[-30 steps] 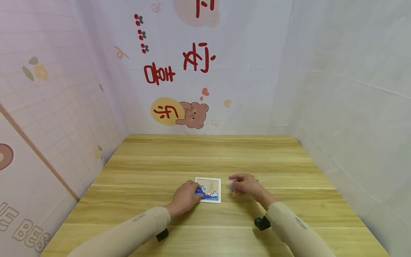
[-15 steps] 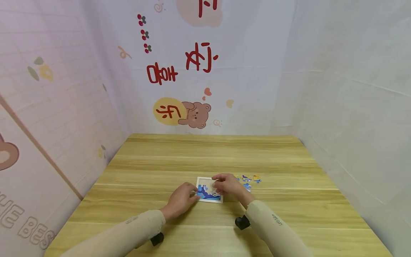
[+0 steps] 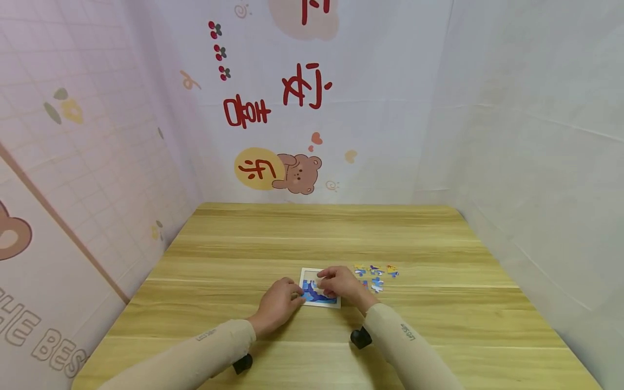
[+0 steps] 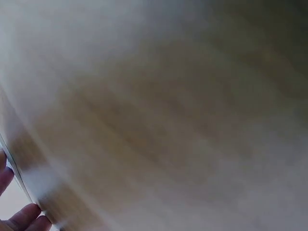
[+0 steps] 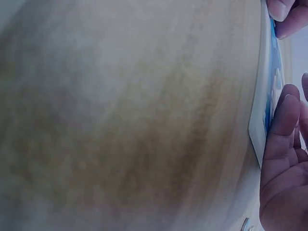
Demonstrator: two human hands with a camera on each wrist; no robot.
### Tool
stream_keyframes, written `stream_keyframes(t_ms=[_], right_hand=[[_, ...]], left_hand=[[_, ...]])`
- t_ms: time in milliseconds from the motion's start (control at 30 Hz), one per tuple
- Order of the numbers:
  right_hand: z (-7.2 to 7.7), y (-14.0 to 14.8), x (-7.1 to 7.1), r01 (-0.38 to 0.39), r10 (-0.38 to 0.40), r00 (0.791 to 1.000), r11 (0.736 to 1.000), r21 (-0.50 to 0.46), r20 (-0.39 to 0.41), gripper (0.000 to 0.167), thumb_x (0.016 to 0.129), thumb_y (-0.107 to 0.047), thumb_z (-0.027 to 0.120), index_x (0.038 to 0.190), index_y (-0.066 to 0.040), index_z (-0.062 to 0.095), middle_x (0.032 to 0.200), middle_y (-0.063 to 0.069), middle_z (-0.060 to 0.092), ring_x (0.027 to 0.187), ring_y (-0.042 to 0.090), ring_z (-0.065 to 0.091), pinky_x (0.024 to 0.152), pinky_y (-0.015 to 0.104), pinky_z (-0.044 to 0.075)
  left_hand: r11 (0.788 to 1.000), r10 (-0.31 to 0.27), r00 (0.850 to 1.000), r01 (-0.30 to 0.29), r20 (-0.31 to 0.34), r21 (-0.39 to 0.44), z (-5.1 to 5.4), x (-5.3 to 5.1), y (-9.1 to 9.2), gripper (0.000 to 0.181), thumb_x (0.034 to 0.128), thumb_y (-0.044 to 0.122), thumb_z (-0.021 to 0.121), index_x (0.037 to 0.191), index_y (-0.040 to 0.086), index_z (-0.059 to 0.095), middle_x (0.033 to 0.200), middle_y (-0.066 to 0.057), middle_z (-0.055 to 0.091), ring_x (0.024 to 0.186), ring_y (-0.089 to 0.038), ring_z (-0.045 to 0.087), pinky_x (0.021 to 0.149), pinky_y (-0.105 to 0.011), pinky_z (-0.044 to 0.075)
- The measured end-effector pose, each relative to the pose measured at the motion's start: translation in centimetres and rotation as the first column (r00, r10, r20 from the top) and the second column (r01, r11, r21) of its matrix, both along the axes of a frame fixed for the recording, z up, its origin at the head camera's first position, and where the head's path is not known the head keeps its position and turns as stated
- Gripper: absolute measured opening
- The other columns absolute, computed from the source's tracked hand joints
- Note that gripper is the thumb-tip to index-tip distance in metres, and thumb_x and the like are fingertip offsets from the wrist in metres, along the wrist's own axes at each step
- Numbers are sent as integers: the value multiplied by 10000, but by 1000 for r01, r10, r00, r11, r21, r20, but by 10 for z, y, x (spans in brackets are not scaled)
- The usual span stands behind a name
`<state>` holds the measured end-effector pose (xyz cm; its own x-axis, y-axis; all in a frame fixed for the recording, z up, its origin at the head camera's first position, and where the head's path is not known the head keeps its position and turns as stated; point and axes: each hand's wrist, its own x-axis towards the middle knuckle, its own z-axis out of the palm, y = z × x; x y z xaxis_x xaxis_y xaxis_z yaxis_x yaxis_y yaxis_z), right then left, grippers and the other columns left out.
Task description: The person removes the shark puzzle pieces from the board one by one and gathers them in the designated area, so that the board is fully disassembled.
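A small jigsaw puzzle in a white frame (image 3: 319,305) lies flat on the table, blue picture pieces (image 3: 317,297) filling its lower part. At its left edge, the curled fingers and thumb of my left hand (image 3: 277,304) hold the frame. My right hand (image 3: 343,283) is over the frame's right half, thumb and forefinger together as if on a puzzle piece, which is mostly hidden. The right wrist view has the frame's white rim (image 5: 258,126) beside my right hand (image 5: 286,163). Only fingertips (image 4: 30,214) of my left hand show in the left wrist view.
Several loose jigsaw pieces (image 3: 377,285) lie just right of the frame, including a yellow one (image 3: 392,269). Wood-grain table (image 3: 234,249) surrounds them. Printed cloth walls (image 3: 380,108) stand behind and at both sides.
My right hand has moved left from the loose pieces to above the frame, uncovering those pieces. My left hand has drawn back slightly to the frame's left edge.
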<state>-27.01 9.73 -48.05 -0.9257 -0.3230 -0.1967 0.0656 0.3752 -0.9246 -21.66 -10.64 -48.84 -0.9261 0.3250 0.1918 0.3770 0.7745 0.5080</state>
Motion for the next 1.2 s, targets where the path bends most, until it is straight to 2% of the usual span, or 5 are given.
stream_keyframes(t_ms=[167, 333, 633, 1033, 1200], right_hand=[[-1, -3, 0, 10, -9, 1000, 999, 41, -9, 259, 908, -31, 672, 1159, 29, 676, 721, 36, 614, 633, 127, 552, 596, 260, 512], [1, -6, -1, 7, -7, 1000, 997, 80, -7, 264, 897, -39, 689, 1154, 23, 684, 725, 34, 621, 629, 123, 552, 585, 253, 499], [7, -7, 0, -56, 57, 998, 985, 166, -5, 253, 903, -63, 680, 1149, -15, 712, 694, 20, 569, 591, 134, 501, 558, 246, 443], [4, -7, -2, -81, 83, 996, 988, 128, -13, 263, 895, -32, 668, 1153, -12, 713, 689, 11, 534, 555, 122, 460, 528, 233, 404], [3, -5, -4, -88, 93, 995, 989, 122, -31, 287, 885, -37, 681, 1170, -40, 709, 790, 24, 611, 623, 141, 506, 555, 252, 412]], left_hand=[[1000, -5, 1000, 4, -23, -3, 2, 1, 1, 118, 903, 163, 729, 941, 60, 773, 979, -55, 621, 903, -231, 587, 837, -457, 496], [1000, 12, 1000, -13, -27, -24, 1, -2, 2, 104, 901, 174, 732, 928, 85, 779, 951, -21, 614, 883, -198, 569, 820, -421, 496], [999, 30, 999, -30, -11, -32, 1, -4, 4, 96, 882, 170, 742, 916, 92, 784, 939, -16, 611, 872, -193, 572, 787, -408, 505], [999, 30, 1000, -30, 10, -45, 6, -3, 5, 101, 877, 146, 740, 918, 66, 785, 926, -25, 609, 862, -197, 567, 788, -412, 509], [998, 24, 1000, -23, 7, -52, 5, -4, 4, 104, 883, 154, 735, 923, 73, 786, 931, -21, 612, 872, -198, 569, 792, -413, 511]])
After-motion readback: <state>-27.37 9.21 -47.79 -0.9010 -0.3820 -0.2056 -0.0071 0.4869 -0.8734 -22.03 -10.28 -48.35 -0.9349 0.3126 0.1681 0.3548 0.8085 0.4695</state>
